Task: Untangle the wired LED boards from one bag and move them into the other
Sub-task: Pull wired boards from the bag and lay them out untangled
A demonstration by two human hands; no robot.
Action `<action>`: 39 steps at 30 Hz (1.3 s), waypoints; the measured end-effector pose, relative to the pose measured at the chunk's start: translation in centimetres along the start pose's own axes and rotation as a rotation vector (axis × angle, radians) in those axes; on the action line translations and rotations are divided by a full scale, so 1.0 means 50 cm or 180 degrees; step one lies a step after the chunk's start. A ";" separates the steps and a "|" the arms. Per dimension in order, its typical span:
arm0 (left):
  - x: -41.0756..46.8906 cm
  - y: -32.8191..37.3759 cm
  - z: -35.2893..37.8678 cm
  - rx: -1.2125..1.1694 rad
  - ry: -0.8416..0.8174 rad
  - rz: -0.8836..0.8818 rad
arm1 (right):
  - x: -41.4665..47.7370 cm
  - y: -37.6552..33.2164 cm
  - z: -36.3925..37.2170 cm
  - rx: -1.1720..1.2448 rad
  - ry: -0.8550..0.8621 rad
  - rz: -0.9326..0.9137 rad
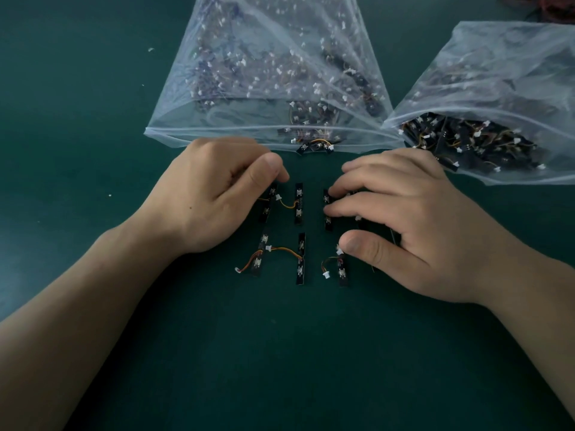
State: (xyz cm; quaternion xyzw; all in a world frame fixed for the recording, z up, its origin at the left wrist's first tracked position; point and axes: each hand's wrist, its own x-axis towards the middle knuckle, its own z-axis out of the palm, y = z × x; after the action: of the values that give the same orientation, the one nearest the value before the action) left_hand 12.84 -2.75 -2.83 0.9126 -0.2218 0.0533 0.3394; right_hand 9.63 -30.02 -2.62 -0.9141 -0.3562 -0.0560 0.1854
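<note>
Several small black LED boards joined by short orange wires with white plugs lie in rows on the green table between my hands; one pair lies at the upper middle (pixel 298 203), another at the lower middle (pixel 300 259). My left hand (pixel 211 197) rests curled, its fingertips touching the upper-left board (pixel 268 203). My right hand (pixel 401 219) lies over the right-hand boards, fingertips pressing on one board (pixel 327 213), thumb beside a lower board (pixel 342 270). A clear plastic bag (pixel 273 73) full of tangled boards lies behind, its mouth toward me. A second clear bag (pixel 497 98) lies at the right.
One board pair (pixel 314 148) pokes out of the middle bag's mouth. A heap of boards (pixel 466 141) spills at the right bag's opening, close to my right hand. Red and dark wires (pixel 541 7) lie at the far right corner. The green table surface (pixel 295 353) stretches toward me.
</note>
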 end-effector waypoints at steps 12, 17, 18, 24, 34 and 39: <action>-0.001 0.003 -0.001 0.0023 -0.0029 -0.0083 | -0.005 -0.002 -0.001 0.0149 0.0106 -0.0199; -0.001 0.004 0.000 0.0007 -0.0042 -0.0098 | -0.007 0.005 0.002 0.0304 0.0280 -0.0205; -0.001 0.003 -0.001 -0.0009 -0.0035 -0.0096 | -0.009 0.012 -0.002 0.0436 0.0455 -0.0115; 0.000 0.001 0.000 -0.0002 -0.0053 -0.0059 | -0.016 0.068 -0.017 0.0619 0.1066 0.0398; 0.000 0.003 0.000 0.0041 -0.0107 -0.0077 | -0.005 0.061 -0.004 0.0991 0.0885 0.0912; 0.000 0.003 -0.001 0.0059 -0.0130 -0.0055 | -0.007 0.063 -0.004 0.1341 0.0674 0.1022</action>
State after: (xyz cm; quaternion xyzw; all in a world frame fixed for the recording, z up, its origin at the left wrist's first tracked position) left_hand 12.78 -2.83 -2.72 0.9185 -0.2203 0.0337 0.3267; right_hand 11.47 -32.47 -3.45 -0.8893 -0.1894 -0.0458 0.4138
